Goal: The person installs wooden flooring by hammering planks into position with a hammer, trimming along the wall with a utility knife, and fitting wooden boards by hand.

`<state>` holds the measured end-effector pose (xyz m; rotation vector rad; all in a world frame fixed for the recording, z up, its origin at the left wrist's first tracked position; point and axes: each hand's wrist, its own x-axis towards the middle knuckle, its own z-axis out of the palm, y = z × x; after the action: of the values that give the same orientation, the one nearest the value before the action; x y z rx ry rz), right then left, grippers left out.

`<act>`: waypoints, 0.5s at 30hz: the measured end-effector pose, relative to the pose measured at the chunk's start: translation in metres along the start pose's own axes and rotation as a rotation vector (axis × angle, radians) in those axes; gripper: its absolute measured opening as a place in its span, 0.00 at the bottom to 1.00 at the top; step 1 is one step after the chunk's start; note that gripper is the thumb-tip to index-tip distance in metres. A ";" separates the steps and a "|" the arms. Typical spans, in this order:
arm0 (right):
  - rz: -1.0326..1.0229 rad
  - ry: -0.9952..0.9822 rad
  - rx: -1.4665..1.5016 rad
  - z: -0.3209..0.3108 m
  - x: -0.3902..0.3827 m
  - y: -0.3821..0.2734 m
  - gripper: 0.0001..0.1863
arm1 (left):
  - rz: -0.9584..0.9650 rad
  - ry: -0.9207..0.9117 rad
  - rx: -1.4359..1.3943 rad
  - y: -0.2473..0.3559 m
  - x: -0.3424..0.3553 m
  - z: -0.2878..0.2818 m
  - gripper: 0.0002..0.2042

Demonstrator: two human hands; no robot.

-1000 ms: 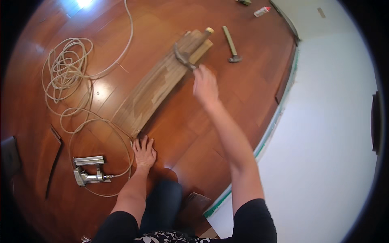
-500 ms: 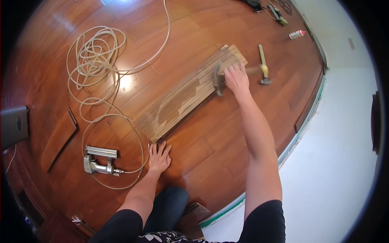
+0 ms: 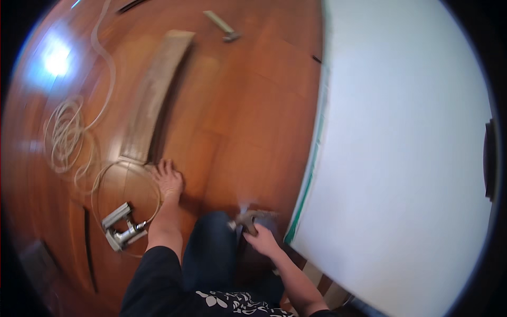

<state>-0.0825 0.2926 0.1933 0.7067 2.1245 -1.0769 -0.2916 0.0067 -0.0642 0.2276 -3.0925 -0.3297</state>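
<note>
My right hand (image 3: 262, 240) is closed around a claw hammer (image 3: 246, 220), held low beside my right knee and close to its head; the hammer is a little blurred. My left hand (image 3: 169, 179) rests on the floor with fingers spread, by the near end of a light brown wooden plank (image 3: 153, 100). That plank lies lengthwise away from me, its upper side pale and worn. Nothing shows in the left hand.
A second hammer (image 3: 222, 26) lies beyond the plank. To the left sit a metal nail gun (image 3: 123, 227), a coiled pale air hose (image 3: 66, 134) and a loose dark-edged board (image 3: 84, 248). A white wall (image 3: 401, 132) runs along the right.
My right hand has pulled the hammer back from the plank's far end to beside my knee. My left hand stays near the plank's near end. The view has turned rightward.
</note>
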 end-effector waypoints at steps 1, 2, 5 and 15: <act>-0.001 0.074 -0.065 0.010 -0.037 0.045 0.23 | 0.004 -0.073 -0.002 -0.002 -0.002 -0.002 0.26; 0.007 0.141 -0.125 0.021 -0.076 0.080 0.19 | 0.011 -0.013 0.014 -0.016 -0.005 0.006 0.26; 0.272 0.091 -0.117 0.029 -0.169 0.153 0.20 | 0.104 0.170 0.078 -0.071 0.000 0.000 0.22; 0.609 0.160 0.019 0.131 -0.355 0.356 0.22 | 0.489 0.127 0.302 -0.104 0.067 0.026 0.31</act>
<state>0.4355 0.3066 0.2231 1.3733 1.8293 -0.7198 -0.3442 -0.0984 -0.1108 -0.4782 -2.9230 0.1599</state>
